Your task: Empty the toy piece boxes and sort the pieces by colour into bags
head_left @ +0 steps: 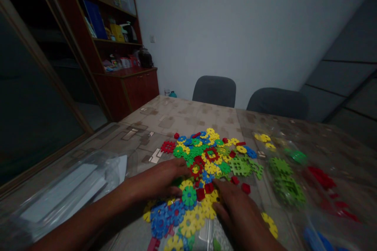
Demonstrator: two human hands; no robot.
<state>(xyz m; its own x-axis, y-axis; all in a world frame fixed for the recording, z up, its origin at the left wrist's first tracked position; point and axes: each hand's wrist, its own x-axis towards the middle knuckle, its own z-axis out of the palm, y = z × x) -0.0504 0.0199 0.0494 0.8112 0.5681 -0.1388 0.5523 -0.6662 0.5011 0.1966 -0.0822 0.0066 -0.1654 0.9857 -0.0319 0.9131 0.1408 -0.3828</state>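
Note:
A heap of flat plastic building pieces (203, 164) in red, yellow, green and blue, many shaped like gears, lies on the table (176, 115) in front of me. My left hand (160, 180) rests palm down on the heap's left edge, fingers stretched toward the middle. My right hand (238, 211) lies palm down at the heap's near right side, fingers spread over yellow and red pieces. Neither hand visibly grips anything. A clear plastic bag (210, 235) sits under the nearest pieces, between my wrists.
More green, red and blue pieces (287, 184) lie scattered to the right. A clear bag with white sheets (67, 194) is at the left. Two grey chairs (215, 90) stand behind the table. A wooden shelf cabinet (118, 47) fills the back left.

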